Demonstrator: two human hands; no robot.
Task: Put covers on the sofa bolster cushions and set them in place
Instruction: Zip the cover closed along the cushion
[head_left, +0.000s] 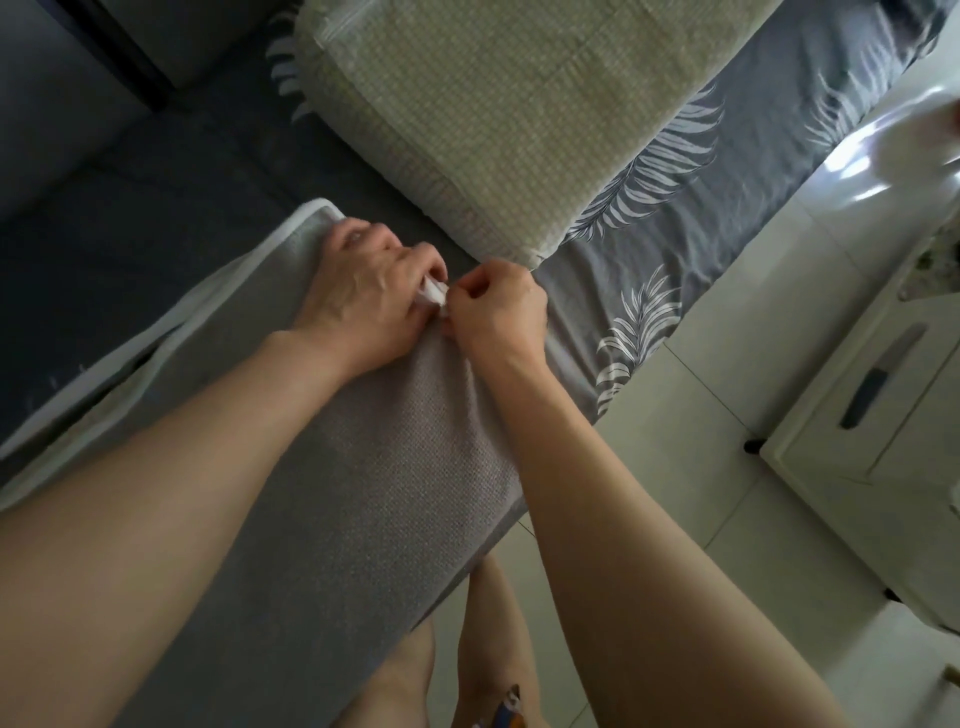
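Note:
A long bolster cushion in a grey woven cover (363, 467) lies across the sofa edge toward me, with white piping along its left side. My left hand (363, 291) grips the cover's far end, white fabric bunched under its fingers. Right beside it, my right hand (498, 306) pinches something small at the same end; what it pinches is hidden by the fingers. A second cushion with a beige woven cover (493, 119) lies farther back on the sofa.
The sofa seat has a grey cover with white leaf print (649, 249). A dark grey sofa part (130, 234) is on the left. White floor tiles (701, 441) and a white cabinet with a dark handle (878, 384) are on the right. My legs show below.

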